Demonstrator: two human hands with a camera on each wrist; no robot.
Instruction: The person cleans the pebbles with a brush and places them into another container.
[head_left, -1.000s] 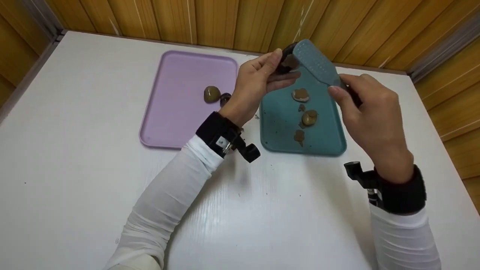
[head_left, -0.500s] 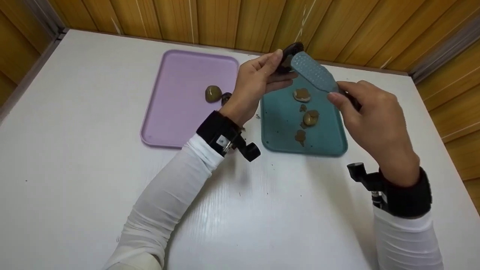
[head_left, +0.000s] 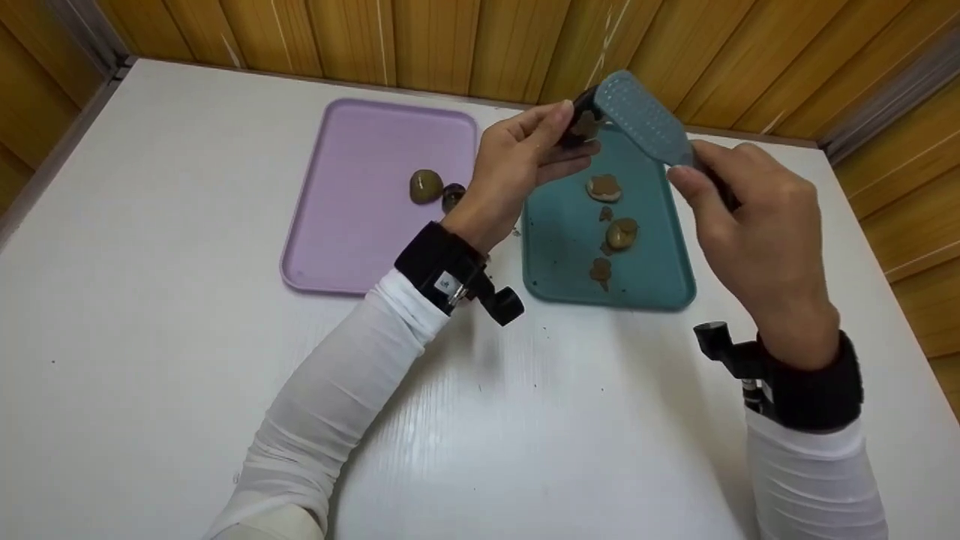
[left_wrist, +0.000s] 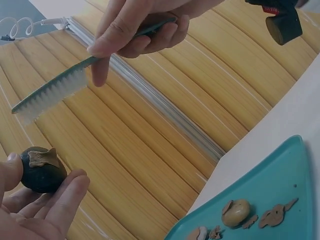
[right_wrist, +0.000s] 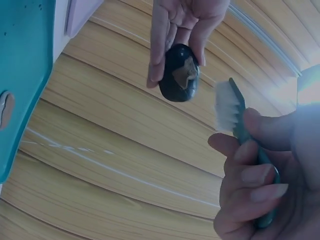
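Note:
My left hand (head_left: 521, 161) pinches a dark round stone (head_left: 581, 124) with a brown smear of mud on it, raised above the far end of the teal tray (head_left: 562, 247). The same stone (left_wrist: 42, 170) sits between my fingertips in the left wrist view, and the stone (right_wrist: 179, 72) shows its mud patch in the right wrist view. My right hand (head_left: 742, 217) grips a teal brush (head_left: 643, 116) by its handle. The brush's white bristles (right_wrist: 225, 106) face the stone, a short gap away.
The teal tray holds several muddy stones (head_left: 619, 234) and mud bits. A purple tray (head_left: 360, 195) to its left holds a tan stone (head_left: 425, 186) and a dark one (head_left: 451, 196). Both stand on a white table (head_left: 187, 337) against wooden wall panels (head_left: 450, 37).
The brush dipped down across the stone half a second ago and has now swung back up and to the right. The left hand has kept the stone almost still.

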